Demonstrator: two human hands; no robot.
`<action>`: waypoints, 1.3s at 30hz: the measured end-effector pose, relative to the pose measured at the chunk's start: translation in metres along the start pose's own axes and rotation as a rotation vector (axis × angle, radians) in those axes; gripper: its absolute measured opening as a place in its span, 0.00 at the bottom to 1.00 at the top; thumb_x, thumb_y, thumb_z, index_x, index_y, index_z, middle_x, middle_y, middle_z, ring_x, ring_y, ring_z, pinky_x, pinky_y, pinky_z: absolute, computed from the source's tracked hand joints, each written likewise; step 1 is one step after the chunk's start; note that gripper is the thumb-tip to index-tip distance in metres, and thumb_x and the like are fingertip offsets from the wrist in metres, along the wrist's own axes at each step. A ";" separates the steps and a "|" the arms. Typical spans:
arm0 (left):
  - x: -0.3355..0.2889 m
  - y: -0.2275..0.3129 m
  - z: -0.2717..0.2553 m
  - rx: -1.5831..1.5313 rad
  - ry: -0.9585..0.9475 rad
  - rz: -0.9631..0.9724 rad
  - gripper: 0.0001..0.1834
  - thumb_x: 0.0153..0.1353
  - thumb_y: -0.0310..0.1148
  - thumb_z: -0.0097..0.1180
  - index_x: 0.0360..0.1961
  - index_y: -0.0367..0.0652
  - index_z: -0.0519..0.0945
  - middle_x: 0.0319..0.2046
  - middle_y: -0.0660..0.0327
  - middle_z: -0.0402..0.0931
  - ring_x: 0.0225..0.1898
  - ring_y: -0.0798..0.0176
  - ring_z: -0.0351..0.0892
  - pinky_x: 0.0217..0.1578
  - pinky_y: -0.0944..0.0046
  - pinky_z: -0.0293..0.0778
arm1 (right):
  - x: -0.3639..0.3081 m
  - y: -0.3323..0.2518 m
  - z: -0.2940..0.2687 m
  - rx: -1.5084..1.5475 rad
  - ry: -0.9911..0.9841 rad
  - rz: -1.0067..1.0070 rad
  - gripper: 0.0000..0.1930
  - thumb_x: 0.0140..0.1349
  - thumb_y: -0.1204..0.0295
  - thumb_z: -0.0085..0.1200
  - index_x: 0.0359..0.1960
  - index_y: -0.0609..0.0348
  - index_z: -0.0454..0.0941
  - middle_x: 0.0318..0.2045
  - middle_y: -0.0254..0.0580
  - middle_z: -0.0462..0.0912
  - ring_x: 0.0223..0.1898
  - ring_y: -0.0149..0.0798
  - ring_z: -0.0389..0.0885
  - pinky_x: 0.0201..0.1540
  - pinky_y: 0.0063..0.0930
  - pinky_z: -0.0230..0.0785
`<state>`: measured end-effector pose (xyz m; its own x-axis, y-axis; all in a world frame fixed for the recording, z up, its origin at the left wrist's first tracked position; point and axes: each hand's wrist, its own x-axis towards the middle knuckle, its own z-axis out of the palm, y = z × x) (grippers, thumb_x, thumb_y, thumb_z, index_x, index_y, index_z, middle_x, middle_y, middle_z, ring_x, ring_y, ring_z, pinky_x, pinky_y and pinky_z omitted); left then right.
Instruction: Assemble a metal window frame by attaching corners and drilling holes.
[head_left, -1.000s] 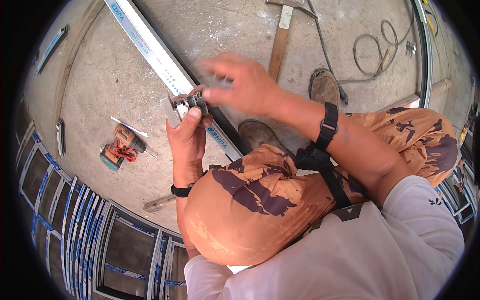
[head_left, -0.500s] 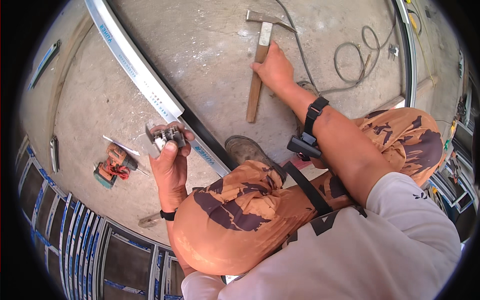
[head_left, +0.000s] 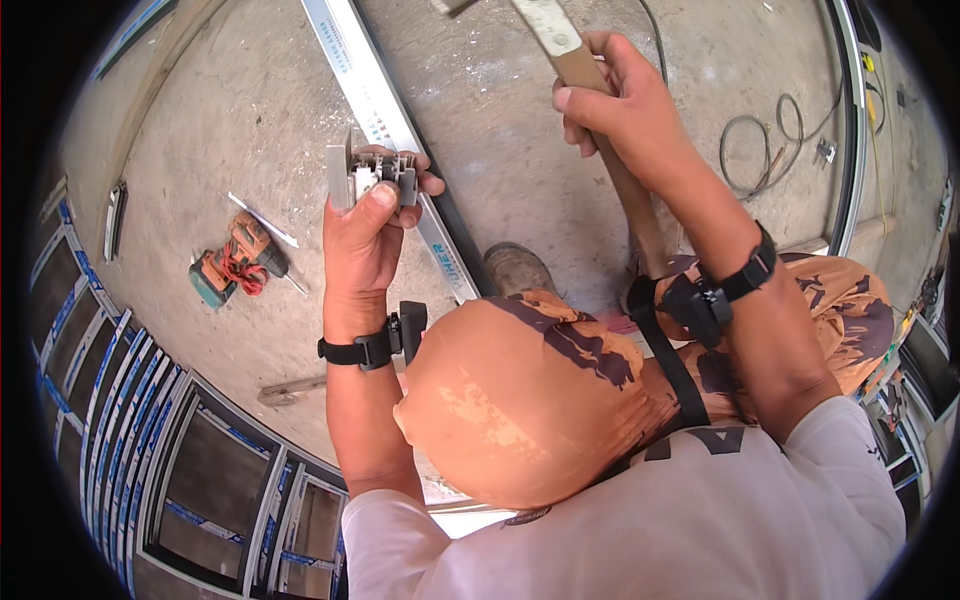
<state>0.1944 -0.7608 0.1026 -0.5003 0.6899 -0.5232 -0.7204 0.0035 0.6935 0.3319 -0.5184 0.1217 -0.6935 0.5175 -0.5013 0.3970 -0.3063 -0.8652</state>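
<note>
My left hand (head_left: 362,235) is closed round a cluster of small metal corner brackets (head_left: 377,177), grey and whitish, with a thin flat plate standing up at one side. The thumb presses on them from the near side. My right hand (head_left: 638,110) grips a wooden-handled hammer (head_left: 624,180) around the upper handle, just below the metal socket. The hammer is lifted and tilted, its head partly cut off by the top of the view. Beyond the left hand, a long white-faced aluminium profile (head_left: 365,85) with a dark side lies on the floor.
An orange and teal cordless drill (head_left: 243,258) lies to the left beside a thin white strip (head_left: 262,218). Blue-taped metal frames (head_left: 205,520) stand at the lower left. A coiled cable (head_left: 735,165) lies at the right, near another long profile (head_left: 850,130).
My right hand has picked the hammer up off the floor and brought it nearer. My left hand still holds the brackets, and the view has shifted.
</note>
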 end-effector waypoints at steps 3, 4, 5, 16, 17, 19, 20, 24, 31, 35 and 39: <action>0.000 0.004 0.000 -0.012 -0.024 0.014 0.26 0.56 0.38 0.67 0.52 0.40 0.71 0.44 0.48 0.77 0.43 0.51 0.81 0.29 0.71 0.72 | -0.010 -0.031 0.003 -0.108 -0.186 0.003 0.25 0.55 0.69 0.63 0.52 0.65 0.68 0.28 0.40 0.79 0.23 0.31 0.78 0.25 0.26 0.71; 0.000 0.005 0.001 -0.008 -0.026 0.008 0.26 0.56 0.38 0.67 0.52 0.40 0.71 0.45 0.48 0.78 0.43 0.50 0.81 0.29 0.71 0.72 | -0.012 -0.034 0.004 -0.168 -0.259 -0.025 0.24 0.55 0.67 0.64 0.52 0.62 0.70 0.28 0.39 0.80 0.23 0.30 0.77 0.25 0.26 0.71; 0.000 0.006 0.004 -0.010 -0.028 0.013 0.26 0.56 0.38 0.67 0.52 0.40 0.71 0.45 0.48 0.78 0.43 0.50 0.81 0.29 0.71 0.72 | -0.013 -0.037 0.005 -0.229 -0.331 -0.054 0.23 0.56 0.65 0.64 0.51 0.59 0.72 0.28 0.38 0.80 0.23 0.29 0.77 0.25 0.25 0.71; -0.007 0.007 0.011 0.021 -0.021 0.068 0.30 0.55 0.41 0.67 0.53 0.32 0.72 0.41 0.48 0.80 0.39 0.56 0.84 0.26 0.72 0.73 | -0.020 -0.040 0.006 -0.448 -0.397 -0.223 0.28 0.57 0.67 0.62 0.60 0.56 0.71 0.32 0.51 0.83 0.33 0.48 0.81 0.40 0.35 0.72; -0.007 0.006 0.010 0.024 -0.023 0.068 0.30 0.55 0.41 0.67 0.53 0.32 0.72 0.41 0.48 0.80 0.39 0.56 0.84 0.26 0.72 0.73 | -0.018 -0.035 0.006 -0.578 -0.431 -0.426 0.29 0.57 0.67 0.62 0.62 0.55 0.70 0.33 0.52 0.83 0.34 0.50 0.81 0.41 0.35 0.72; -0.010 0.003 0.006 0.040 -0.009 0.014 0.30 0.55 0.41 0.67 0.53 0.34 0.71 0.42 0.47 0.79 0.39 0.53 0.83 0.25 0.73 0.73 | -0.018 -0.036 0.006 -0.586 -0.440 -0.371 0.29 0.57 0.68 0.62 0.61 0.55 0.70 0.34 0.53 0.83 0.34 0.51 0.81 0.41 0.35 0.72; -0.010 0.003 0.004 0.041 -0.010 0.013 0.30 0.55 0.41 0.67 0.53 0.34 0.71 0.42 0.47 0.79 0.39 0.53 0.83 0.25 0.73 0.73 | -0.018 -0.038 0.007 -0.594 -0.451 -0.315 0.28 0.57 0.68 0.61 0.61 0.55 0.71 0.36 0.55 0.83 0.35 0.53 0.80 0.42 0.35 0.72; -0.014 0.004 0.010 0.059 -0.021 -0.002 0.30 0.56 0.40 0.66 0.53 0.33 0.72 0.42 0.47 0.80 0.39 0.54 0.84 0.26 0.72 0.74 | -0.020 -0.041 0.000 -0.464 -0.393 -0.260 0.32 0.56 0.72 0.62 0.65 0.53 0.67 0.30 0.38 0.82 0.24 0.31 0.75 0.31 0.26 0.71; -0.016 -0.013 0.003 0.017 0.119 -0.020 0.22 0.65 0.36 0.55 0.56 0.33 0.70 0.46 0.47 0.78 0.44 0.52 0.82 0.34 0.67 0.78 | -0.012 -0.019 0.001 -0.416 -0.292 -0.153 0.32 0.57 0.73 0.61 0.65 0.54 0.67 0.31 0.34 0.80 0.28 0.28 0.76 0.30 0.22 0.71; -0.026 -0.027 0.001 -0.185 0.114 0.000 0.28 0.68 0.43 0.49 0.66 0.44 0.62 0.57 0.42 0.69 0.56 0.42 0.74 0.53 0.53 0.75 | 0.025 0.020 -0.026 -0.279 -0.096 0.040 0.18 0.57 0.66 0.61 0.41 0.67 0.71 0.28 0.45 0.78 0.26 0.39 0.79 0.29 0.28 0.74; -0.030 -0.037 0.008 -0.306 0.063 -0.029 0.29 0.68 0.44 0.49 0.67 0.48 0.59 0.56 0.43 0.70 0.56 0.41 0.74 0.57 0.47 0.72 | 0.030 0.073 -0.047 -0.444 0.027 0.098 0.36 0.55 0.70 0.61 0.66 0.60 0.61 0.40 0.54 0.82 0.40 0.48 0.82 0.48 0.35 0.73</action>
<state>0.2402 -0.7760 0.0967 -0.4994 0.6463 -0.5769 -0.8412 -0.2023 0.5015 0.3680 -0.4878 0.0427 -0.6262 0.5259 -0.5756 0.6833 0.0148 -0.7300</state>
